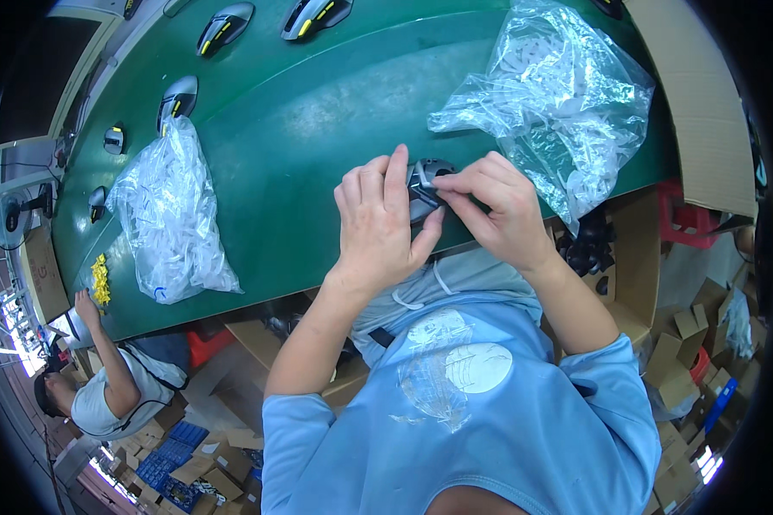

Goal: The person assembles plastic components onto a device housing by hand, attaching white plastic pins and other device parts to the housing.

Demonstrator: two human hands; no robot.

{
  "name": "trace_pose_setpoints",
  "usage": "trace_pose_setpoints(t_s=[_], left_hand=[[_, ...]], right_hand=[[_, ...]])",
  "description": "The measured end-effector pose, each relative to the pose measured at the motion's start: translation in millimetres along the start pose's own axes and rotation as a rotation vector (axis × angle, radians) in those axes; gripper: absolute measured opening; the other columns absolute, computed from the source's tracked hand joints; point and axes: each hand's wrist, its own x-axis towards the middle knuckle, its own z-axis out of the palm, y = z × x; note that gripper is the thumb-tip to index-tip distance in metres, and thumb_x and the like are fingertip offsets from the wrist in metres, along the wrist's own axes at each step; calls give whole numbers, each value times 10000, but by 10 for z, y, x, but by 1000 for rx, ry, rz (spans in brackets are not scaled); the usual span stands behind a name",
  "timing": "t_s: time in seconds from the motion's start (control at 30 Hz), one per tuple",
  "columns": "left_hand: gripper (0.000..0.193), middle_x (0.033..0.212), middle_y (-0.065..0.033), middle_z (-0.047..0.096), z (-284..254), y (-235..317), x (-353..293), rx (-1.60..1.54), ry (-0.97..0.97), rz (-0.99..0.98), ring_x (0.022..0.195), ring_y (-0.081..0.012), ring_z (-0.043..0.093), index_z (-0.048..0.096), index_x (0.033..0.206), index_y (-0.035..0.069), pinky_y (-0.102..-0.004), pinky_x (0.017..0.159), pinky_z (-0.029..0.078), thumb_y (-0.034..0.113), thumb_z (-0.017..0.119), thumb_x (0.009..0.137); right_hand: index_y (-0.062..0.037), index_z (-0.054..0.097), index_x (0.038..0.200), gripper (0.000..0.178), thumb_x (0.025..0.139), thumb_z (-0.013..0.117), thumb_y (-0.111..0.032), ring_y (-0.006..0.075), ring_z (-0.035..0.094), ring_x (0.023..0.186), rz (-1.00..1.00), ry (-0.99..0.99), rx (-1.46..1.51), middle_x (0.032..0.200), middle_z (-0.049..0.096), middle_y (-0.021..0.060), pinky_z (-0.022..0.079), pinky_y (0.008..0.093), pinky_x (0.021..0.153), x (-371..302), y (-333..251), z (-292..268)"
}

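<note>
A dark grey and black computer mouse (424, 182) lies at the near edge of the green table, between my two hands. My left hand (376, 215) steadies its left side, with the thumb at the near end and the fingers stretched along it. From the right, my right hand (496, 206) pinches thumb and forefinger together at the mouse's upper right side. Whatever small part sits between those fingertips is hidden. A clear plastic bag of small whitish pieces (567, 94) lies beyond my right hand. To the left is another clear bag (172, 215) with similar pale pieces.
Several dark mice with yellow marks, one of them a large mouse (316, 19), stand on the green table (335, 103). A co-worker (116, 386) reaches toward yellow pieces (100, 279) at the left. A cardboard box flap (700, 103) borders the right end. Below the edge is an open carton (636, 266).
</note>
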Motion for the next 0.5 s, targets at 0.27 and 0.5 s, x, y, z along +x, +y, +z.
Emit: trace_pose_setpoints(t_s=[0.27,0.5], left_hand=[[796,1342,-168,601,-9,-72,-31,65,7,94,1168,-377,534,591,1579,100,-505,1023,455,337,875,874],[725,1340,-162,610,6,-92,-34,41,33,98,1155,-369,544,652,1528,118,-493,1012,472,315,873,866]], right_hand=[[-55,830,1102,236,869,815,-19,277,646,820,-123,-127,-104,863,688,69,547,396,753,-1,13,-61],[-70,830,1116,260,858,829,-36,269,632,796,-126,-120,-61,883,686,60,544,395,735,-22,-36,-46]])
